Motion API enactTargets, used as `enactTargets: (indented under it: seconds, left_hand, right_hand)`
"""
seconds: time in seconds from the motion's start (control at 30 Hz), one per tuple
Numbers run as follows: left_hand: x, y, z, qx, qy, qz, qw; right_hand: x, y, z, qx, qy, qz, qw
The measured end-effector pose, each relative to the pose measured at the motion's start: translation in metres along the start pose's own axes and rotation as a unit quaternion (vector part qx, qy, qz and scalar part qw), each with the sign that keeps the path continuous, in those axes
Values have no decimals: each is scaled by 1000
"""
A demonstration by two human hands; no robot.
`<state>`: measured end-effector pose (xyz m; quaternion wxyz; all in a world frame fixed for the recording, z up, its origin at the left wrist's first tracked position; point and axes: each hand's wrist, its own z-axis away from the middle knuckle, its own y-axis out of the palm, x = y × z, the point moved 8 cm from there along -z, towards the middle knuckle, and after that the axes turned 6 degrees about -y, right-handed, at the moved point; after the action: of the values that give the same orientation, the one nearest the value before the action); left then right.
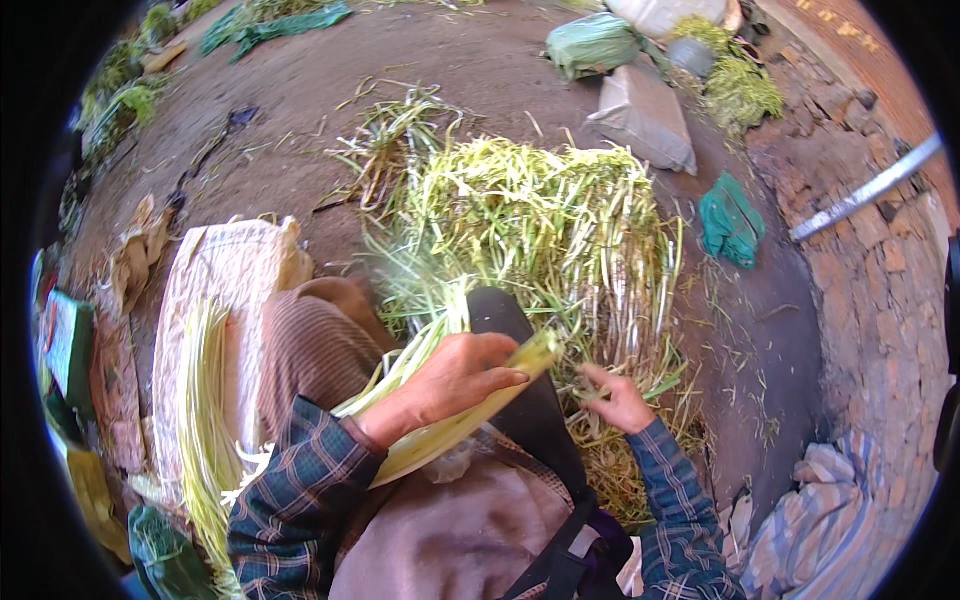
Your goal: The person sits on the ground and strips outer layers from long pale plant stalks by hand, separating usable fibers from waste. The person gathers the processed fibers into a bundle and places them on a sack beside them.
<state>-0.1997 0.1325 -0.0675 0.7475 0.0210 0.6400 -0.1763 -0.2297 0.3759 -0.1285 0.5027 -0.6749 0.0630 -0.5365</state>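
My left hand (457, 386) rests over a bundle of pale green stalks (435, 448) lying across my lap, its thumb and fingers around the upper part. My right hand (616, 399), fingers bent and apart, is beside my right knee at the lower edge of a large heap of leafy stalks (540, 202); a few loose leaves are at its fingertips, and whether it grips them is unclear. More long pale stalks (202, 390) lie on a white woven sack (240, 262) to my left.
Yellowed trimmings (619, 480) lie below my right hand. A green net bag (731, 219) and a wrapped block (646, 118) are on the ground at right, near a metal pole (866, 187) and a brick surface (874, 322). Striped cloth (814, 517) lies at lower right.
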Motion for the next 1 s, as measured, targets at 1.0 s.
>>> enactTargets:
  seconds: [1.0]
  left_hand:
    - [95, -78, 268, -197, -85, -217, 952]
  right_hand:
    - [-45, 74, 5, -3, -101, 5, 995]
